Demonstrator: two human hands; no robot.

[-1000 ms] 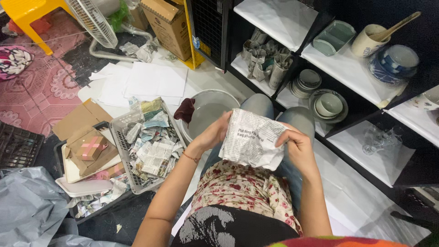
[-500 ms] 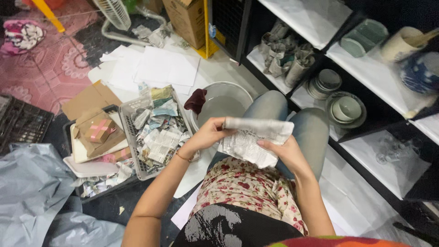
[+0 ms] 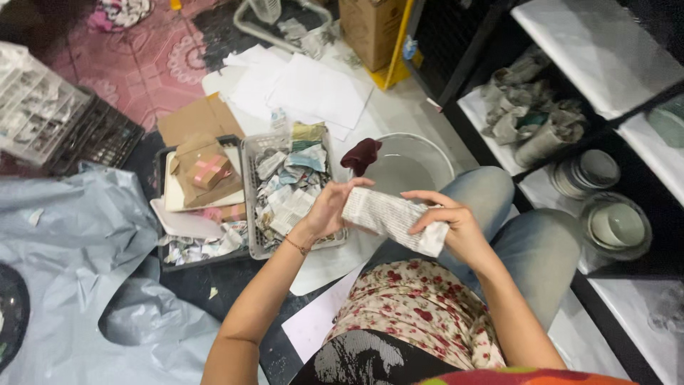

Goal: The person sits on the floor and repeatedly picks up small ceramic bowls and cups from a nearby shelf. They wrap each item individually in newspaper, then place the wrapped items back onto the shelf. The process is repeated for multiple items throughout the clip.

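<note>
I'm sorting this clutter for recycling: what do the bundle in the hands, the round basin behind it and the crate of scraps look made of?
Bundle, held by the left hand and right hand: printed newspaper, matte, creased, rolled.
Round basin: probably metal, with a dull grey sheen; plastic is possible.
Crate: seemingly pale plastic with slotted walls, full of torn paper scraps.
</note>
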